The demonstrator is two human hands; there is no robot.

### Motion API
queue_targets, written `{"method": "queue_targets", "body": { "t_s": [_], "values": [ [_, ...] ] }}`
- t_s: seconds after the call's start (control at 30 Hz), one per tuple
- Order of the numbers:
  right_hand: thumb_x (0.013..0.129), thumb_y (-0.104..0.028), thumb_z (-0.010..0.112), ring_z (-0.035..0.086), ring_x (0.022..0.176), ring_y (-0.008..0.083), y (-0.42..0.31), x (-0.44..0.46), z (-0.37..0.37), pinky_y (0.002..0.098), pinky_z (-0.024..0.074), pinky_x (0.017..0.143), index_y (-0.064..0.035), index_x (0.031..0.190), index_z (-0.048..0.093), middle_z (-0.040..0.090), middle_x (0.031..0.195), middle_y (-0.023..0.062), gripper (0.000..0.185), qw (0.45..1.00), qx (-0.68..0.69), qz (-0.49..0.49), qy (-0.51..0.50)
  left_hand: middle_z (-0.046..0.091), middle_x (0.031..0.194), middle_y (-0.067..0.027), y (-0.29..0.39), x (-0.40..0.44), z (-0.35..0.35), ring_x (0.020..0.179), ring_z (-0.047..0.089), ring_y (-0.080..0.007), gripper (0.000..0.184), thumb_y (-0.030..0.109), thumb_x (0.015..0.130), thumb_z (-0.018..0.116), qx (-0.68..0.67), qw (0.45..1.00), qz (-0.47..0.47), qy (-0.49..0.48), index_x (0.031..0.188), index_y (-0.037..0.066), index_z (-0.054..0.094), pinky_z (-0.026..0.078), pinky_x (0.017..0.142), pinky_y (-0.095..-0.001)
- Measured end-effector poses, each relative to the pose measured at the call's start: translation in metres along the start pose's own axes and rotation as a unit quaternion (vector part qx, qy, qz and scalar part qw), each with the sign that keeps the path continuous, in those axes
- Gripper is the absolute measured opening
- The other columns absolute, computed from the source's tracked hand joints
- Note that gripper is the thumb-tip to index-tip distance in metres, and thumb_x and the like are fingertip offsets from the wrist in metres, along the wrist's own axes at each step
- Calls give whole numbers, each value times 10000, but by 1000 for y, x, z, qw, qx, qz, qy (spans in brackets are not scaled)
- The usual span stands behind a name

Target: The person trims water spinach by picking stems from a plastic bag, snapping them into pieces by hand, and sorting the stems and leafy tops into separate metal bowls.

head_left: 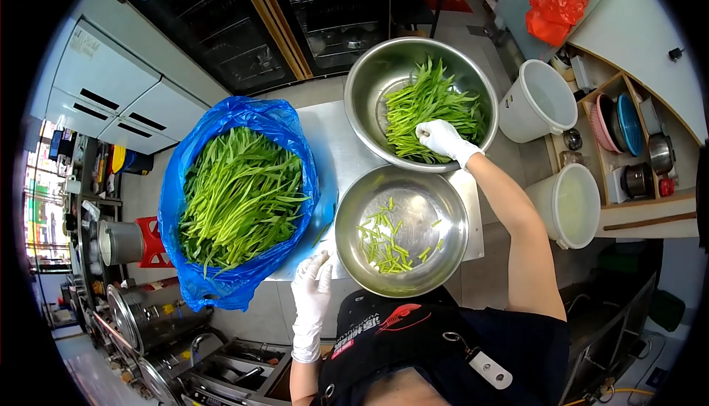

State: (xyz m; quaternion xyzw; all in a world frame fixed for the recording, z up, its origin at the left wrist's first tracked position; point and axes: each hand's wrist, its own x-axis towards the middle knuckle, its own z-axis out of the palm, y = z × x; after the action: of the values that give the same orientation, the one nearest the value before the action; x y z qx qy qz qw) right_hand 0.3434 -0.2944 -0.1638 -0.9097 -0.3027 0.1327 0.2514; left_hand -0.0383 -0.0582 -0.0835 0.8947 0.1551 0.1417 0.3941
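Note:
My right hand (445, 140), in a white glove, is over the large steel basin (360, 101) and rests at the near side of a heap of leafy green stems (432, 107), which look like water spinach. Its fingers are curled closed; whether a stem is in them is hidden. A shallower steel bowl (443, 265) stands just nearer to me, with short cut stem pieces (384, 240) scattered over its bottom. Between this bowl and a blue plastic bag (295, 140) my gloved left hand (312, 284) is open, fingers apart. Long leafy greens (240, 195) fill the bag.
Bag and bowls stand on a metal table (325, 129). White buckets (538, 99) stand at the right, beside a shelf (628, 110) with pots and plastic baskets. A red stool (151, 242) and large steel pots (144, 310) are at the left. Glass-door cabinets (325, 14) stand behind.

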Motion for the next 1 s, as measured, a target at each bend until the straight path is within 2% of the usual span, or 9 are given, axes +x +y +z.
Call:
{"method": "queue_targets", "body": {
  "t_s": [0.2, 0.27, 0.4, 0.53, 0.67, 0.73, 0.8, 0.87, 1.0],
  "values": [
    [818, -130, 690, 630, 804, 182, -10, 2, -33, 307, 487, 772, -44, 877, 708, 659, 842, 77, 106, 962, 199, -102, 159, 689, 987, -133, -9, -5, -5, 915, 652, -293, 291, 22, 831, 701, -1, 999, 2, 37, 1120, 48, 675, 515, 820, -357],
    [852, -118, 681, 625, 831, 128, -44, -10, -57, 267, 483, 782, -29, 911, 713, 677, 883, 41, 112, 937, 300, -46, 174, 688, 986, -127, -10, -7, -11, 924, 652, -279, 299, 6, 838, 685, 8, 999, -6, 42, 1134, 43, 667, 508, 840, -351],
    [884, -113, 663, 621, 837, 95, -93, -16, -56, 244, 487, 818, -1, 1012, 689, 681, 900, 22, 172, 851, 511, -45, 117, 687, 990, -115, -6, -8, -28, 952, 651, -247, 300, -21, 859, 643, 28, 997, -32, 59, 1155, 28, 652, 495, 874, -334],
    [881, -111, 655, 623, 792, 93, -157, -24, -14, 228, 485, 766, -21, 993, 694, 685, 851, 31, 149, 825, 564, 9, 32, 687, 987, -113, -12, -13, -43, 947, 651, -246, 310, -12, 856, 650, 37, 994, -35, 98, 1161, 39, 656, 498, 867, -330],
    [889, -123, 637, 615, 712, 120, -153, -6, 65, 273, 495, 651, -22, 1085, 671, 690, 838, 26, 222, 889, 455, -19, -33, 685, 980, -105, -20, -22, -60, 919, 646, -248, 369, -14, 834, 675, 44, 988, -39, 142, 1195, 59, 653, 498, 857, -331],
    [879, -149, 638, 628, 699, 152, -152, -5, 87, 303, 499, 651, -40, 1123, 661, 699, 840, 64, 269, 995, 69, -36, 56, 681, 962, -96, -18, -25, -73, 898, 644, -236, 398, -31, 821, 681, 63, 981, -23, 180, 1208, 56, 648, 501, 841, -318],
    [876, -169, 628, 641, 682, 185, -152, -5, 88, 327, 503, 649, -53, 1109, 671, 690, 816, 107, 264, 970, -60, -127, 199, 633, 846, -73, -13, -25, -91, 757, 606, -179, 426, -74, 789, 695, 42, 967, -26, 251, 1195, 50, 656, 504, 714, -280],
    [867, -216, 636, 672, 805, 339, -160, -8, 77, 394, 525, 709, -96, 1061, 680, 702, 858, 146, 232, 984, 73, -72, 144, 618, 811, -68, -10, -22, -112, 704, 585, -170, 366, -80, 785, 699, 104, 942, -25, 317, 1133, 32, 680, 495, 680, -275],
    [874, -181, 646, 682, 746, 263, -179, -19, 71, 364, 515, 671, -76, 1009, 689, 696, 837, 140, 176, 981, 163, -71, 77, 655, 863, -96, -11, 15, -155, 809, 645, -239, 216, -47, 772, 717, 226, 890, 83, 387, 970, 34, 690, 509, 727, -322]
  ]
}}
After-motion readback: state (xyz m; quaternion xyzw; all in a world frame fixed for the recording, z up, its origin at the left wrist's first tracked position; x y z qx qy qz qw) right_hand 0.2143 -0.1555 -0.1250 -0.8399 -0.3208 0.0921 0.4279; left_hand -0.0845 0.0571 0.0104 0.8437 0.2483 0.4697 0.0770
